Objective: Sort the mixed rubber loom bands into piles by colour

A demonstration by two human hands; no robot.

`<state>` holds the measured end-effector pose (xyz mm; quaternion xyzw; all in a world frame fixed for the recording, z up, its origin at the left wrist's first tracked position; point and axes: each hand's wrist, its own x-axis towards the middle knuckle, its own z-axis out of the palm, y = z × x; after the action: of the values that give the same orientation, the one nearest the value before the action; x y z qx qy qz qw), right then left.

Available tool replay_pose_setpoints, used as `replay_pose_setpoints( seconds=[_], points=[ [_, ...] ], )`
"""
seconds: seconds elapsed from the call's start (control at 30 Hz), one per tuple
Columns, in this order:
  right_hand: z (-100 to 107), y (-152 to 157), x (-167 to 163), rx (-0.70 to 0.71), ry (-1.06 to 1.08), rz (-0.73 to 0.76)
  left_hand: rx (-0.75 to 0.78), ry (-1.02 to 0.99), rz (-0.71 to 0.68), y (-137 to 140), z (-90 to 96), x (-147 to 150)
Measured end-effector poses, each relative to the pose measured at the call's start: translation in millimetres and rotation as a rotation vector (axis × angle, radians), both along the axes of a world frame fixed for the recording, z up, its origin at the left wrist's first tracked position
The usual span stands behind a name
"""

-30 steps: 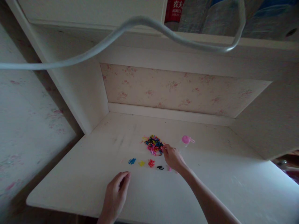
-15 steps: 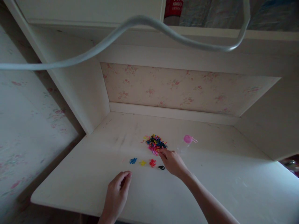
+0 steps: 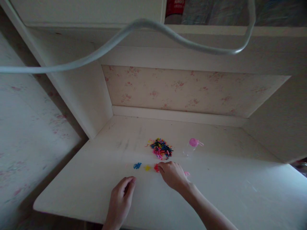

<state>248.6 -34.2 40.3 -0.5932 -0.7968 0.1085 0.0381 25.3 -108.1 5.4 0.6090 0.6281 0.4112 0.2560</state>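
My right hand (image 3: 173,174) reaches over the white desk with thumb and fingers pinched at the small red cluster of rubber bands (image 3: 156,167). What sits between its fingertips is hidden. Left of it lie a yellow cluster (image 3: 147,168) and a blue cluster (image 3: 137,165); a pink cluster (image 3: 187,174) shows past my wrist. Behind them is a mixed heap of colourful rubber bands (image 3: 161,149). My left hand (image 3: 122,195) rests near the front of the desk, fingers curled and thumb against them, with nothing showing in it. The black cluster is covered by my right hand.
A clear bottle with a pink cap (image 3: 193,142) lies right of the heap. A pale cable (image 3: 144,24) hangs across the top of the view, close to me. A shelf (image 3: 134,38) overhangs the desk (image 3: 227,191), with side panels left and right.
My right hand has moved from the mixed heap toward me and slightly left, to the red cluster. It now covers the black cluster and uncovers the pink one. My left hand stays put.
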Motion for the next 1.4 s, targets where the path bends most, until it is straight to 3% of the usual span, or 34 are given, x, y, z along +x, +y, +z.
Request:
replay_pose_setpoints(
  seconds=[0.2,0.4,0.67,0.77,0.87,1.17,1.4],
  points=[
    [6,-9,5,0.044,0.057,-0.047,-0.001,-0.012,-0.004,0,1.0,1],
    [-9,-39,28,0.184,0.427,-0.251,0.003,0.006,-0.014,0,1.3,1],
    [-47,-79,116,0.19,0.915,-0.872,0.014,0.065,-0.028,-1,-0.3,1],
    [-50,-87,136,0.225,1.03,-0.995,0.023,0.077,-0.024,0,0.2,3],
    [-52,-91,139,0.225,1.063,-1.013,0.027,0.097,-0.013,0,1.3,5],
    [-48,-91,133,0.225,0.96,-0.853,0.013,0.145,0.041,3,0.4,8],
    [-54,-92,137,0.11,0.954,-0.819,0.043,0.175,0.027,-1,0.0,12]
  ],
)
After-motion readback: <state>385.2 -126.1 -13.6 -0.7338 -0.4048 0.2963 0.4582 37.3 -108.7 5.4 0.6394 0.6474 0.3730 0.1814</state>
